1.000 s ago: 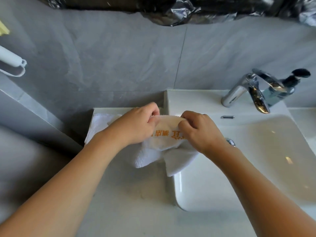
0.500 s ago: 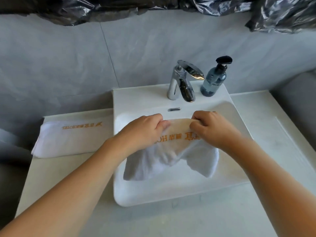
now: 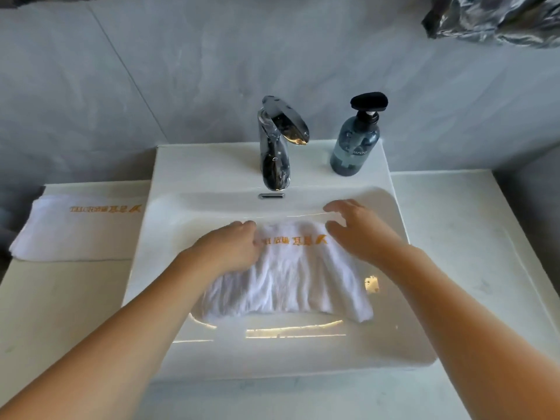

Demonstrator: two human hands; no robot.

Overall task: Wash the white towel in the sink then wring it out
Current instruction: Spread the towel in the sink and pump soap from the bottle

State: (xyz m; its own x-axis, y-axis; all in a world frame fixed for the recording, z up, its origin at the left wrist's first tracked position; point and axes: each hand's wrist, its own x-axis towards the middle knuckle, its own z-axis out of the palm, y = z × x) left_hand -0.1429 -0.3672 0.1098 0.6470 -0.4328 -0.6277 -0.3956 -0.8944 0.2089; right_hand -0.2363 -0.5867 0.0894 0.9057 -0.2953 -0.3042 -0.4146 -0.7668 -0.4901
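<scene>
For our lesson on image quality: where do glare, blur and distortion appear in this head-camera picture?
Head view: warm glare streaks on the sink's front wall; the right hand is motion-blurred above the white towel; wide-angle distortion splays the counter edges.

Towel (image 3: pixel 288 277): white terry cloth, soft and wrinkled, matt, with orange stitched lettering. Second towel (image 3: pixel 78 228): same white cloth, folded, matt, orange lettering. Sink (image 3: pixel 212 168): white ceramic, smooth and glossy, carrying bright reflections. Tap (image 3: pixel 277 140): polished chrome metal, mirror-like. Overflow slot (image 3: pixel 271 196): small chrome trim. Soap bottle (image 3: pixel 354 147): translucent blue-grey plastic, shiny, with a black pump. Counter (image 3: pixel 454 225): pale stone-like surface, smooth, low sheen. Wall (image 3: pixel 181 71): grey marbled tile, matt. Sheet (image 3: pixel 500 19), upper right: crinkled, silvery, foil-like.
</scene>
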